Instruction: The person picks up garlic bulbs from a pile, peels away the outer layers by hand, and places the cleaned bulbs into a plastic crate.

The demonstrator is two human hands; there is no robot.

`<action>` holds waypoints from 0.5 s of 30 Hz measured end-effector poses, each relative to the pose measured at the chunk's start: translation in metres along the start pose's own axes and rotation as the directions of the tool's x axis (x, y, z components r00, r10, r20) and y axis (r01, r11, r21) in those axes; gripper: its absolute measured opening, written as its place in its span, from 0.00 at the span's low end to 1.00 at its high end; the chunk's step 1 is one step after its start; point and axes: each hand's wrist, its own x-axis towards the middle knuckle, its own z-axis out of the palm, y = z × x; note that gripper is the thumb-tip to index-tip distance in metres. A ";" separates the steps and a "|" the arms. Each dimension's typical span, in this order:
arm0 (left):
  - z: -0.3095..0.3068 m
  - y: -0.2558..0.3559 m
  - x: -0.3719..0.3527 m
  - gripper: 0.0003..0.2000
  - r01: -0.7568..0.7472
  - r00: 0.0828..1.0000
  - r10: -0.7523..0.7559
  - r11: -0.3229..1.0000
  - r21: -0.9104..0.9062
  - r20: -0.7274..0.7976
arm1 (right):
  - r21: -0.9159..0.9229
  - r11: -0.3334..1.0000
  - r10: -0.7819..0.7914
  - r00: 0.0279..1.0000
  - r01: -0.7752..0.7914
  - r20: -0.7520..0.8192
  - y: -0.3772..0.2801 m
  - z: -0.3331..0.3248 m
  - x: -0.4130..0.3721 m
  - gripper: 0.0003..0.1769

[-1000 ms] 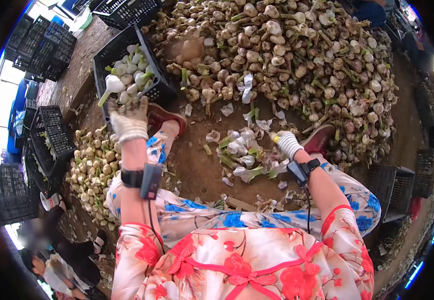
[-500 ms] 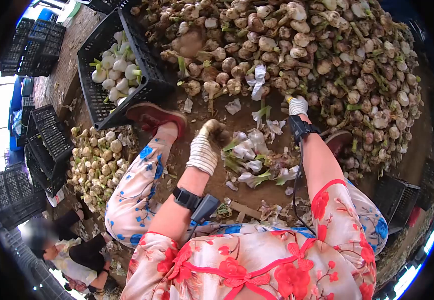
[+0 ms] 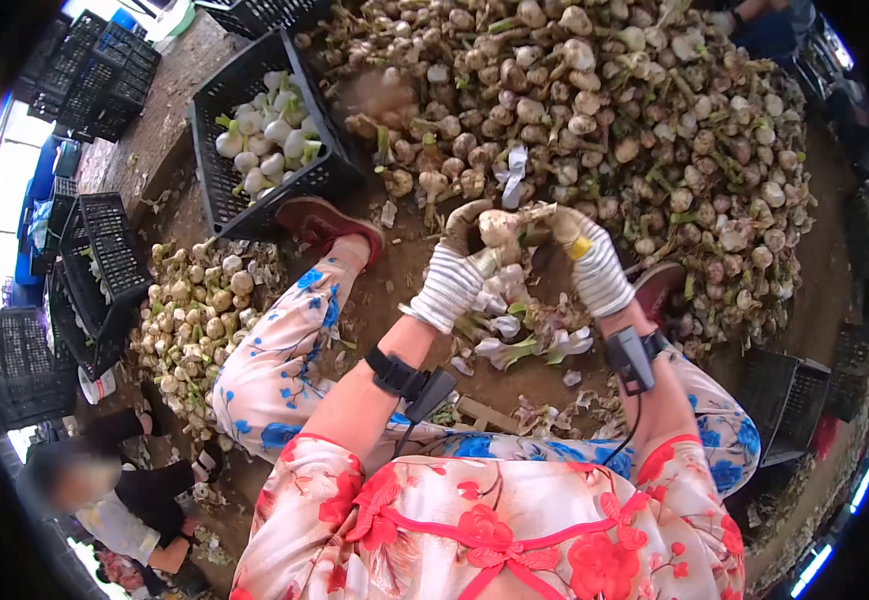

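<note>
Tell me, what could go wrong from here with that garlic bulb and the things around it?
The garlic bulb in the left hand might slip and get lost among the peels and leaves on the ground nearby.

The red shoe sits right by the black crate, so a shift of that foot could jolt it and the pale bulbs inside.

The thin cable hanging from the right wrist's device could snag as that arm moves.

Upper left: stacked black crates (image 3: 90,80). Left edge: something blue (image 3: 37,240), partly hidden. Lower left: a person (image 3: 120,522), pale top, dark trousers; white container (image 3: 98,386) near. Lower right: dark crate (image 3: 787,400), red item (image 3: 825,434) just beside. Top right: blue clothing (image 3: 767,36) on another person, cut off.
</note>
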 end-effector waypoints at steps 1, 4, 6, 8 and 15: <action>0.005 0.002 -0.005 0.29 -0.087 0.996 0.086 0.996 0.034 0.033 | -0.009 1.000 -0.001 0.999 0.001 0.053 0.000 0.008 -0.005 0.17; 0.016 0.014 -0.027 0.29 -0.190 0.981 0.185 0.975 0.116 0.054 | 0.080 0.995 -0.061 0.998 0.061 -0.013 0.003 0.036 -0.017 0.17; 0.013 0.016 -0.039 0.27 -0.238 0.971 0.238 0.929 0.284 0.035 | 0.087 0.996 -0.003 0.999 -0.001 0.040 -0.007 0.042 -0.031 0.18; 0.014 0.020 -0.048 0.25 -0.200 0.979 0.203 0.950 0.240 0.011 | 0.089 0.995 0.032 0.997 -0.038 0.075 -0.012 0.047 -0.040 0.19; 0.018 0.038 -0.072 0.15 -0.003 0.996 0.011 0.996 -0.084 0.092 | -0.019 0.996 -0.090 0.993 0.092 0.071 -0.002 0.048 -0.058 0.14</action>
